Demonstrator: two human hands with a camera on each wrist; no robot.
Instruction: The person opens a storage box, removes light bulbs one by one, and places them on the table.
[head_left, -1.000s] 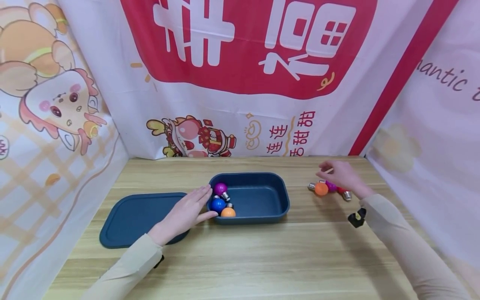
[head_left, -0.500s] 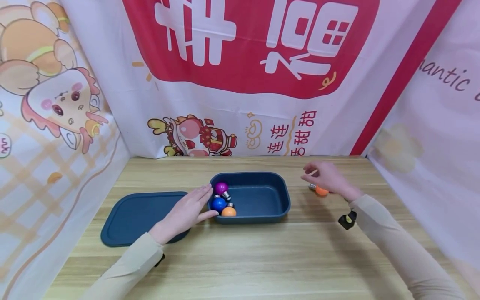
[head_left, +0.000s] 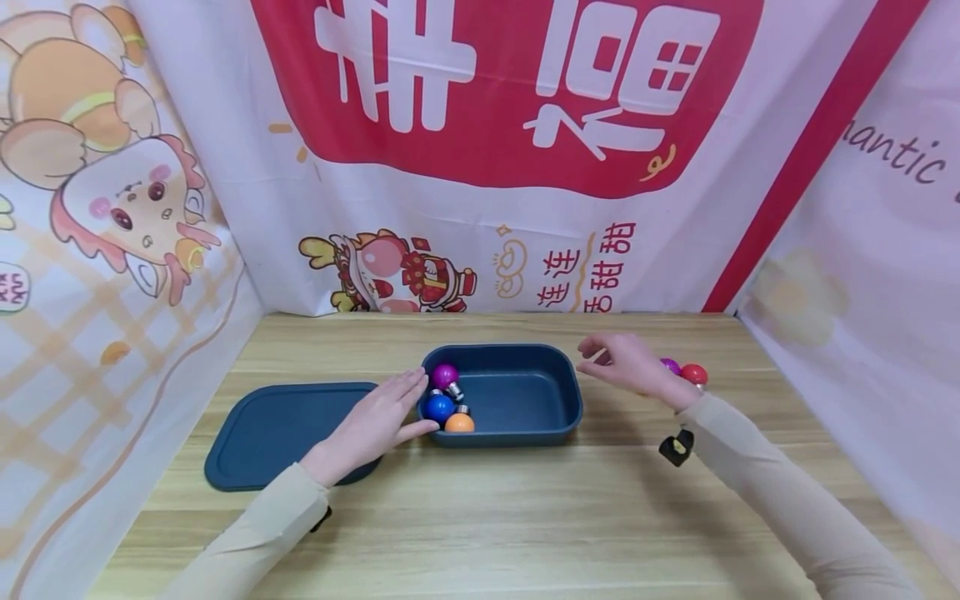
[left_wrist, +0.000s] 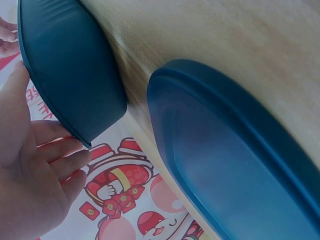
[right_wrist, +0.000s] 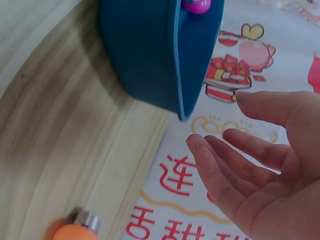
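A dark blue box (head_left: 525, 437) holds a purple light bulb (head_left: 445, 376), a blue light bulb (head_left: 439, 407) and an orange light bulb (head_left: 460, 422), bunched at its left end. My left hand (head_left: 378, 421) lies with straightened fingers against the left rim; in the left wrist view its fingertips (left_wrist: 75, 145) touch that rim. Just off the box's right end hovers my right hand (head_left: 626, 362), fingers loosely bent and nothing between them in the right wrist view. Behind it on the table are a red light bulb (head_left: 694, 374) and a partly hidden purple bulb (head_left: 670, 365).
The matching flat lid (head_left: 288, 433) lies on the wooden table left of the box, partly under the left forearm. Another orange bulb (right_wrist: 76, 233) sits on the table, mostly hidden by the right hand in the head view. Printed cloth (head_left: 487, 167) hangs behind and at both sides.
My right hand has moved left from above the loose bulbs to beside the box's right end, uncovering the purple and red bulbs again. My left hand stays at the left rim.
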